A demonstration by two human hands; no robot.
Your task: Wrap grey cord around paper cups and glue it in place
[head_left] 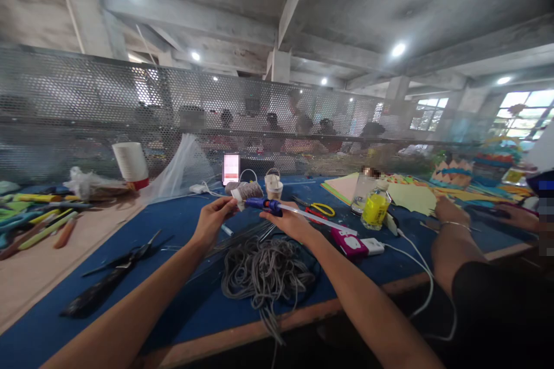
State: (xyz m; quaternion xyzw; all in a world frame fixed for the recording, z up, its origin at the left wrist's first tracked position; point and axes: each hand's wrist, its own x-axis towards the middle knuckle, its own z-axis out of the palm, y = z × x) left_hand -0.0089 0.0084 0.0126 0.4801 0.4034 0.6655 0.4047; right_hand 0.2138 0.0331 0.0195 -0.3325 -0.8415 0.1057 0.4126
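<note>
Your left hand point(216, 216) grips the white rim end of a paper cup point(251, 190) wrapped in grey cord, tipped on its side above the middle of the blue mat point(173, 294); its inside is hidden. Your right hand point(288, 220) is closed around a blue glue gun point(257, 203), its nozzle end close to the cup; you cannot tell here whether they touch. A long pale glue stick point(311, 217) runs out behind the gun over your right wrist.

Just beyond stands a small pale cup with a handle point(273, 185), its contents too small to tell. At far left, nested white cups point(130, 162) are stacked above a red one. To the right, a clear jar point(359, 199) stands beside a bottle point(375, 210) that shows yellow.

A loose heap of grey cord point(268, 271) fills the space between your forearms, strands hanging over the table edge. Yellow-and-red-handled scissors point(323, 209) lie beyond your right hand, near a magenta box point(348, 242) with a white plug point(373, 246) beside it. Black shears point(112, 277) lie left of your left forearm. A co-worker's hand point(452, 213) works at right.
</note>
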